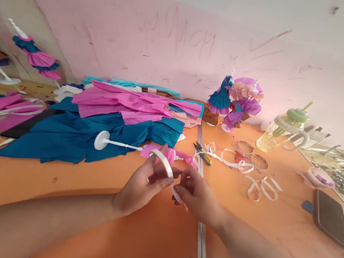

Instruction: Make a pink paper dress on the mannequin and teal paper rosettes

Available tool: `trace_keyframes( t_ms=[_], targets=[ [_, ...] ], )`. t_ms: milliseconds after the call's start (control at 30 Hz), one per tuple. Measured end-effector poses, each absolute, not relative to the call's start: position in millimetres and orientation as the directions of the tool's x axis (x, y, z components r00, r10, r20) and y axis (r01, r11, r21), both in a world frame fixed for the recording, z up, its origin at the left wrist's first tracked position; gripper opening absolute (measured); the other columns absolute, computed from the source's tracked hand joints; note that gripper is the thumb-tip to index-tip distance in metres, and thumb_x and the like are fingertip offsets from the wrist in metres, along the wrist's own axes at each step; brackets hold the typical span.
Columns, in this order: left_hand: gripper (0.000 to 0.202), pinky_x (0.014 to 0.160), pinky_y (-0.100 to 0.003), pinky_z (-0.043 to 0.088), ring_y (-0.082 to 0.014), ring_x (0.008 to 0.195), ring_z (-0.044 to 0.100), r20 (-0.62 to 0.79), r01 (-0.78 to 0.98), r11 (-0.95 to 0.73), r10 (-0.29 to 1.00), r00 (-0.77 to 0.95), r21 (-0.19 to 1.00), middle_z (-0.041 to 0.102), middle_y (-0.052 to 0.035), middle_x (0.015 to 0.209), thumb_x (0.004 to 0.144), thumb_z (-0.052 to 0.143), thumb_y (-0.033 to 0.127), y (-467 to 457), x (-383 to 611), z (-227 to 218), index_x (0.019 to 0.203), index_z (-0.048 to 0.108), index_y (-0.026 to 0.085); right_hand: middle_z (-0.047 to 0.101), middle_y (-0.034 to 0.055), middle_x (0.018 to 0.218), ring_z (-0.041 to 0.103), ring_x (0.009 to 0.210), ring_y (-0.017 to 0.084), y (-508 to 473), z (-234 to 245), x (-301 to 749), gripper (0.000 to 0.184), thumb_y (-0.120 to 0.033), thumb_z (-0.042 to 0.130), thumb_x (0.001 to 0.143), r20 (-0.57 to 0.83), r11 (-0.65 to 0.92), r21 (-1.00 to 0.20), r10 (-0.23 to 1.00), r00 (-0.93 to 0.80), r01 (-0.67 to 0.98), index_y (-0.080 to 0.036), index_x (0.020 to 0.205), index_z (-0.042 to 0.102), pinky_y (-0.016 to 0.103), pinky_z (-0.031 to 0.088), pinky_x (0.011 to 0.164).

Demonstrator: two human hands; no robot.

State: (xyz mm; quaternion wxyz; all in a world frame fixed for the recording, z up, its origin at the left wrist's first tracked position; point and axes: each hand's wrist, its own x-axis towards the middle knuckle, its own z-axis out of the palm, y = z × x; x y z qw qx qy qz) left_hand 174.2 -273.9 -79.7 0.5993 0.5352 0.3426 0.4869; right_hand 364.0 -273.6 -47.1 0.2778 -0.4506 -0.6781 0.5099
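Note:
A narrow band of white tape curves between my two hands. My left hand holds it with thumb and fingers, the thumb pressed on its lower part. My right hand pinches the tape's lower end, fingers bent close to the left thumb. Just beyond my hands a small white stand lies on its side, with pink fabric around its upper part, partly hidden by my left fingers. Yellow-and-black snips lie behind my right hand.
Teal fabric and pink fabric are piled at the back left. Small dressed stands are near the wall. Curled white strips, rings, a bottle and a phone lie or stand at the right.

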Motion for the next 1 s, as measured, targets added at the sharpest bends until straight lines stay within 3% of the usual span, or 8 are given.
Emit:
trace_keyframes(
  t_ms=[67,133,267,367,600,700,833,1000],
  targets=[
    [0.084,0.094,-0.039,0.053,-0.024,0.107,0.065,0.097,-0.18,-0.049,0.959,0.267,0.982,0.071,-0.0059,0.109,0.088,0.068,0.031,-273,175,-78,0.153,0.015,0.03,0.065,-0.0025,0.071,0.066,0.066,0.016,-272,-49,366,0.016,-0.026,0.059,0.085,0.025,0.229,-0.859,0.912,-0.409,0.458,-0.023,0.085,0.044,0.031,0.052,0.063],
    [0.08,0.095,-0.037,0.051,-0.0218,0.106,0.065,0.091,-0.178,-0.038,0.949,0.302,0.983,0.07,-0.0049,0.106,0.088,0.068,0.03,-273,175,-78,0.151,0.019,0.028,0.068,0.0019,0.084,0.065,0.078,0.018,-269,-50,371,0.012,-0.025,0.064,0.083,0.27,0.438,-0.697,0.894,-0.357,0.568,-0.022,0.087,0.052,0.033,0.052,0.071],
    [0.081,0.086,-0.029,0.051,-0.0158,0.092,0.064,0.067,-0.267,0.055,0.901,0.428,0.962,0.067,-0.0008,0.094,0.088,0.069,0.026,-275,177,-78,0.151,0.018,0.03,0.068,0.0032,0.09,0.061,0.084,0.017,-266,-48,384,0.013,-0.024,0.064,0.087,0.641,0.769,-0.324,0.607,-0.469,0.551,-0.026,0.1,0.064,0.032,0.05,0.077],
    [0.079,0.078,-0.026,0.049,-0.0132,0.085,0.061,0.056,-0.301,0.109,0.87,0.489,0.947,0.063,0.0014,0.086,0.086,0.07,0.024,-278,179,-79,0.15,0.023,0.029,0.07,0.0024,0.09,0.06,0.083,0.017,-265,-47,390,0.02,-0.021,0.064,0.088,0.668,0.867,-0.167,0.45,-0.593,0.469,-0.027,0.107,0.066,0.031,0.051,0.079],
    [0.068,0.086,-0.031,0.047,-0.0162,0.092,0.06,0.085,-0.196,0.024,0.845,0.528,0.98,0.062,-0.001,0.095,0.088,0.068,0.026,-282,176,-82,0.144,0.031,0.031,0.072,0.0024,0.09,0.064,0.087,0.018,-270,-49,393,0.021,-0.017,0.055,0.091,0.623,0.869,-0.066,0.419,-0.661,0.49,-0.027,0.106,0.067,0.031,0.049,0.078],
    [0.052,0.086,-0.031,0.045,-0.0143,0.084,0.053,0.119,-0.116,-0.067,0.839,0.53,0.991,0.055,-0.0003,0.088,0.093,0.059,0.03,-282,173,-77,0.142,0.04,0.028,0.072,0.0031,0.088,0.063,0.082,0.017,-271,-45,391,0.016,-0.018,0.056,0.09,0.631,0.866,-0.171,0.463,-0.623,0.47,-0.024,0.099,0.067,0.03,0.049,0.075],
    [0.032,0.092,-0.033,0.044,-0.0164,0.091,0.049,0.083,-0.049,-0.067,0.821,0.564,0.997,0.053,-0.0038,0.098,0.097,0.047,0.033,-281,169,-70,0.126,0.054,0.022,0.07,0.0033,0.08,0.063,0.072,0.015,-271,-35,387,0.009,-0.02,0.058,0.089,0.583,0.765,-0.488,0.644,-0.496,0.42,-0.022,0.088,0.066,0.029,0.05,0.069],
    [0.034,0.067,-0.025,0.043,-0.0132,0.071,0.047,0.061,0.216,-0.207,0.841,0.538,0.954,0.054,-0.0011,0.087,0.093,0.054,0.048,-278,171,-68,0.109,0.058,0.018,0.067,0.0019,0.071,0.06,0.062,0.013,-270,-26,385,0.007,-0.021,0.065,0.083,0.412,0.585,-0.697,0.8,-0.436,0.415,-0.02,0.077,0.068,0.026,0.05,0.06]
  ],
)
